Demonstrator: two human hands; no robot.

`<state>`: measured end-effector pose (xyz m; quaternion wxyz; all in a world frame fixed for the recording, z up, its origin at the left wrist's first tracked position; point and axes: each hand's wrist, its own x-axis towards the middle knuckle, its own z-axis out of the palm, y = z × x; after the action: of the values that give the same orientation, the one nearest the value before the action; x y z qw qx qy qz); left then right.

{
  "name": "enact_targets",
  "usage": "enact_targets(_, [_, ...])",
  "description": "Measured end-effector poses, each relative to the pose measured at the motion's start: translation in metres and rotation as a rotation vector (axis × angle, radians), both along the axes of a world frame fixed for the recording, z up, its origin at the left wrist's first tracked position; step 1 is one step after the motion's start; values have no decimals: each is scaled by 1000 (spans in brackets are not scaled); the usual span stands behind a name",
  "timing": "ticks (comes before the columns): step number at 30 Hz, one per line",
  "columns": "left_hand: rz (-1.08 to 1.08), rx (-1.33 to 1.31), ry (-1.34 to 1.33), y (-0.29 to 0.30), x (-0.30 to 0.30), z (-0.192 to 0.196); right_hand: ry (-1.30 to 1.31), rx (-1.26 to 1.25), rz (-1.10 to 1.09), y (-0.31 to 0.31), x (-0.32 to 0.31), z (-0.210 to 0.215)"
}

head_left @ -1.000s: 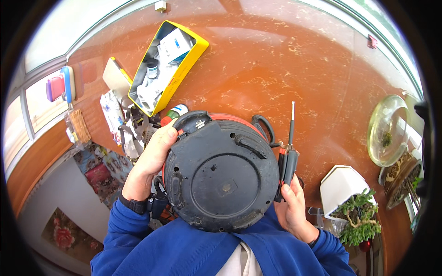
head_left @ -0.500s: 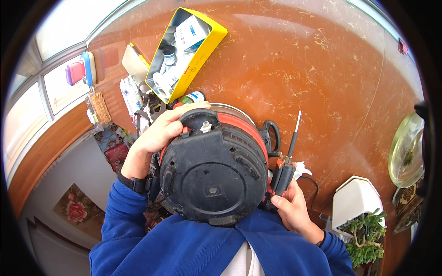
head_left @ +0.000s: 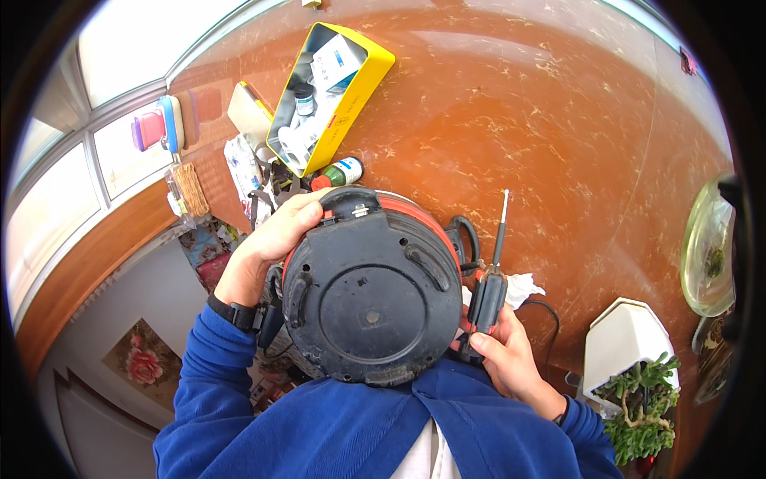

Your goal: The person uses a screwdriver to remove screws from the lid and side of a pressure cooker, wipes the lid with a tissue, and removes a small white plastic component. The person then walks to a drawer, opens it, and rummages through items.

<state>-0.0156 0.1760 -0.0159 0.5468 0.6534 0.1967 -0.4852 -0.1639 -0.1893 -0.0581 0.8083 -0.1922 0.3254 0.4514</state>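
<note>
Left hand [head_left: 278, 233] grasping round black-and-red appliance [head_left: 371, 319] at the rim, by the black handle [head_left: 351, 196]. Unit's at the tabletop [head_left: 511, 104]'s near edge, base facing the camera, in front of the blue jacket [head_left: 335, 431]. Right hand [head_left: 508, 350] wrapped on screwdriver [head_left: 487, 299] just beside it, tip pointing away. Beyond: red-capped bottle [head_left: 348, 169], yellow box [head_left: 355, 100]. Far right: white planter [head_left: 624, 339].

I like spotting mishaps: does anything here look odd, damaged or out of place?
Yes. The round black appliance is tipped, its base facing the camera instead of down, and that base looks scuffed. Beyond it, a green bottle lies on its side near the yellow box.
</note>
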Motion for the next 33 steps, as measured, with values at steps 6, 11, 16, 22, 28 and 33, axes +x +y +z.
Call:
enact_targets(6, [-19,71,-4,-4,-2,9,-4,7,-30,0,-4,1])
enact_targets(11, [-24,115,27,-3,-1,15,-6,22,-46,-2,-8,0])
enact_targets(16, [53,135,48,-12,-5,20,-25,29,-63,-4,-14,-3])
enact_targets(22, [-10,170,-6,-43,4,34,2,39,-150,-6,-23,-8])
enact_targets(28, [-205,314,-113,-79,5,51,-14,-12,-225,-6,-35,2])
enact_targets(33, [-198,280,-60,-78,1,50,5,-41,-187,-6,-41,9])
